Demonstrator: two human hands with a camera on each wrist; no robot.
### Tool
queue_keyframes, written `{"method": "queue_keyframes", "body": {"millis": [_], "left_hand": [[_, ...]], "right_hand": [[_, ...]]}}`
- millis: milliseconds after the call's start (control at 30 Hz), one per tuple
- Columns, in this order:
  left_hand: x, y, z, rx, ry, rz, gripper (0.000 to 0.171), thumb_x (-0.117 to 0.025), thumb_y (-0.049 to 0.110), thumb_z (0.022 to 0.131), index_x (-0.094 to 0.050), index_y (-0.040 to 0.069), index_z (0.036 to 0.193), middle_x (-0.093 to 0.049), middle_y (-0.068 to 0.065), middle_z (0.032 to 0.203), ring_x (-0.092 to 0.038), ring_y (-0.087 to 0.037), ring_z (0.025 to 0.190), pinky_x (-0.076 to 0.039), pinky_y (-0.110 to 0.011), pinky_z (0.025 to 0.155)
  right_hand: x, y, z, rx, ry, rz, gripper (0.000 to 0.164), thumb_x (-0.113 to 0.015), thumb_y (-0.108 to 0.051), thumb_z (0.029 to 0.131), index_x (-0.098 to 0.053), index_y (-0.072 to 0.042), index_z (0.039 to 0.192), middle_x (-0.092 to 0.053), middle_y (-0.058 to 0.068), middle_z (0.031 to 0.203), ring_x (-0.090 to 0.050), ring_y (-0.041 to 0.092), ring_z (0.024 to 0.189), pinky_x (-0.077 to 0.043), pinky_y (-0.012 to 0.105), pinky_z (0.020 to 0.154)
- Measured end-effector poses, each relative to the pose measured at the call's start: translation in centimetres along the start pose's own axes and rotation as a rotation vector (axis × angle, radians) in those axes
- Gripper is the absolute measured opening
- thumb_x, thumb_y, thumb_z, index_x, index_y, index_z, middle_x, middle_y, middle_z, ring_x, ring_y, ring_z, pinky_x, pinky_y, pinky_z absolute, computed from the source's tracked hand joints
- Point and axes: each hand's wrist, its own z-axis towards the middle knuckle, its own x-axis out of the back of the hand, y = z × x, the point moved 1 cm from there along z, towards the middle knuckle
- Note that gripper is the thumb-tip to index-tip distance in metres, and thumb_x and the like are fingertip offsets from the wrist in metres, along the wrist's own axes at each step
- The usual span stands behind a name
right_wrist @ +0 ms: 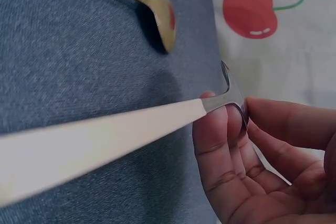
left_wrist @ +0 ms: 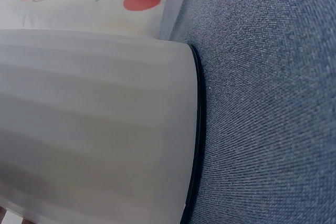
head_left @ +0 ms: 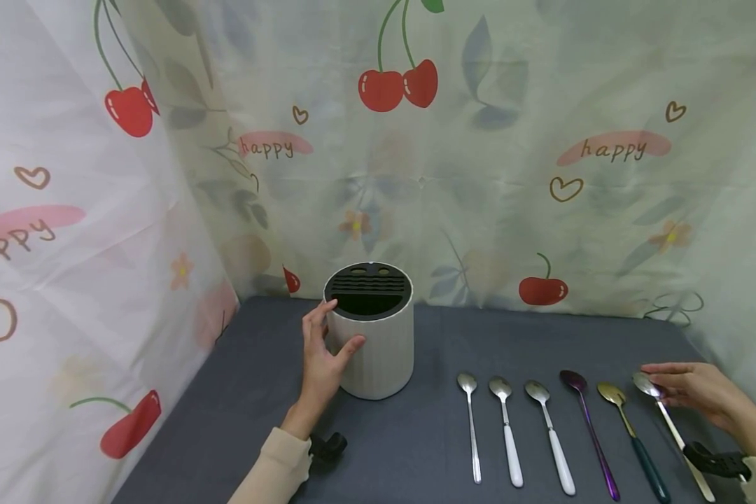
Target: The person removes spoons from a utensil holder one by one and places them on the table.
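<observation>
A white ribbed cylindrical utensil holder [head_left: 378,357] with a dark slotted top stands upright; its pale wall [left_wrist: 105,129] fills much of the left wrist view. My left hand [head_left: 324,360] holds its left side, fingers at the rim and thumb on the front. At the far right, my right hand [head_left: 699,392] pinches the bowl of a silver spoon with a pale handle [head_left: 670,427]. In the right wrist view, thumb and fingers meet at that bowl, and the white handle [right_wrist: 105,140] slants toward the camera.
Left of the pinched spoon lie a gold spoon with a dark green handle [head_left: 636,437], a purple spoon [head_left: 592,434], two white-handled spoons [head_left: 559,455] and a slim silver spoon [head_left: 471,427]. A grey cloth [head_left: 227,420] covers the table; patterned curtains hang behind and at left.
</observation>
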Motion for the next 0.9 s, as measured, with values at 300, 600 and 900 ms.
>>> {"method": "queue_keyframes", "body": {"millis": [300,600,900], "left_hand": [[-0.2,-0.1,-0.1,-0.004,-0.014,-0.012,0.076,-0.082,0.032,0.092,-0.041,0.031,0.156,-0.033,-0.008,0.155,-0.031,-0.027,0.149,-0.028,-0.072,0.115],[-0.3,0.0,0.0,0.005,-0.017,-0.016,0.076,-0.082,0.031,0.092,-0.040,0.032,0.156,-0.033,-0.007,0.155,-0.031,-0.026,0.149,-0.028,-0.072,0.115],[-0.4,0.1,0.1,0.006,-0.012,-0.007,0.076,-0.082,0.031,0.092,-0.040,0.033,0.155,-0.034,-0.007,0.154,-0.031,-0.026,0.149,-0.029,-0.072,0.115]], "right_hand": [[0.1,1.3,0.5,-0.037,-0.072,-0.069,0.038,-0.056,-0.007,0.105,-0.056,0.020,0.133,-0.072,-0.003,0.107,-0.068,0.011,0.088,-0.061,0.035,0.077],[-0.2,2.0,0.7,-0.035,-0.047,-0.125,0.039,-0.056,-0.007,0.105,-0.055,0.020,0.133,-0.072,0.001,0.109,-0.067,0.010,0.088,-0.060,0.034,0.076],[-0.5,1.6,0.5,-0.046,0.001,-0.140,0.038,-0.056,-0.006,0.103,-0.056,0.021,0.129,-0.069,0.000,0.096,-0.063,0.013,0.081,-0.059,0.033,0.071]]}}
